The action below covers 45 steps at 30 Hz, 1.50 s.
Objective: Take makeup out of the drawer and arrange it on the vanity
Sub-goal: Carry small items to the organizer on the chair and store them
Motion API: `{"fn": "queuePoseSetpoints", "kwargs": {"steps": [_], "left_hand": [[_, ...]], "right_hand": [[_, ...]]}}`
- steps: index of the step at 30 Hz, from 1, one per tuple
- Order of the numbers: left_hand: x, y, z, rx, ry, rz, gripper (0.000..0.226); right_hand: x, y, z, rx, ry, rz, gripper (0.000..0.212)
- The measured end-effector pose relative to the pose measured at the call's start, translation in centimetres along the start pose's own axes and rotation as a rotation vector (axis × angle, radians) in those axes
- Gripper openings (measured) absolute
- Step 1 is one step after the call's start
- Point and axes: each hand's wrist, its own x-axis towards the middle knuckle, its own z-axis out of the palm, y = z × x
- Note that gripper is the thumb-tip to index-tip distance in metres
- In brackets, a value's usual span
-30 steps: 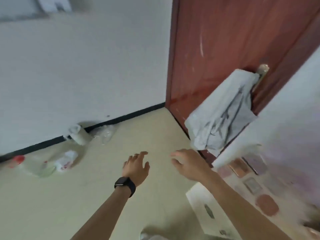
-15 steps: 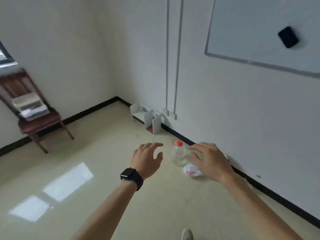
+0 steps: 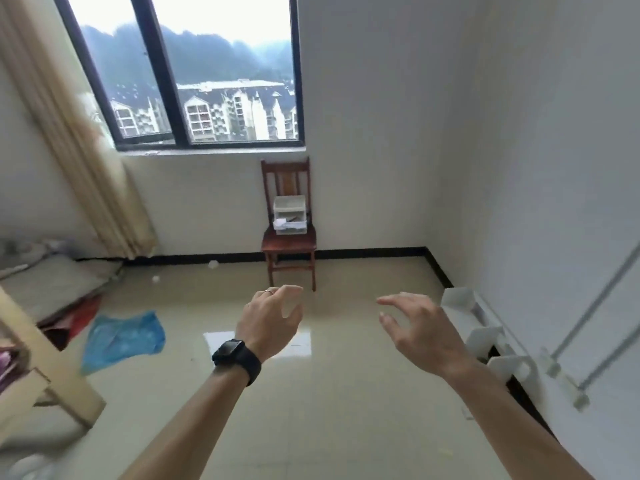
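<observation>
Count: two hands, one chair, one drawer box, one blue cloth. My left hand [image 3: 270, 320], watch [image 3: 237, 358] on the wrist, and right hand [image 3: 419, 327] hang apart over the floor [image 3: 346, 393], fingers loose, nothing in either. The white drawer box [image 3: 290, 216] sits on the seat of the wooden chair [image 3: 289, 245] at the far wall, under the window [image 3: 207, 71]. The blue cloth [image 3: 121, 337] lies left of the hands. White racks [image 3: 485, 334], three as far as the blur allows, line the right wall. A wooden frame [image 3: 45, 358] crowds the left edge. Bare floor runs from the hands to the chair.
</observation>
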Motion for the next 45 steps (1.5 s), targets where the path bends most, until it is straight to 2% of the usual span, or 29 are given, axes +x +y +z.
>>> {"fn": "queuePoseSetpoints", "kwargs": {"steps": [7, 18, 25, 36, 45], "left_hand": [[13.3, -8.9, -0.4, 0.034, 0.102, -0.134, 0.033], [41.0, -18.7, 0.4, 0.014, 0.065, -0.142, 0.035], [56.2, -23.5, 5.7, 0.03, -0.015, -0.155, 0.034], [79.5, -31.3, 14.3, 0.049, -0.093, -0.352, 0.034], [94.6, -40.2, 22.9, 0.083, -0.32, -0.425, 0.039]], "right_hand": [[18.6, -1.5, 7.3, 0.032, -0.097, -0.138, 0.031], [46.2, -2.0, 17.3, 0.083, -0.152, -0.107, 0.03], [60.9, 3.0, 24.2, 0.096, -0.213, -0.071, 0.03], [85.2, 12.6, 34.0, 0.121, -0.435, -0.026, 0.031], [100.0, 18.3, 44.5, 0.101, -0.605, 0.063, 0.032]]}}
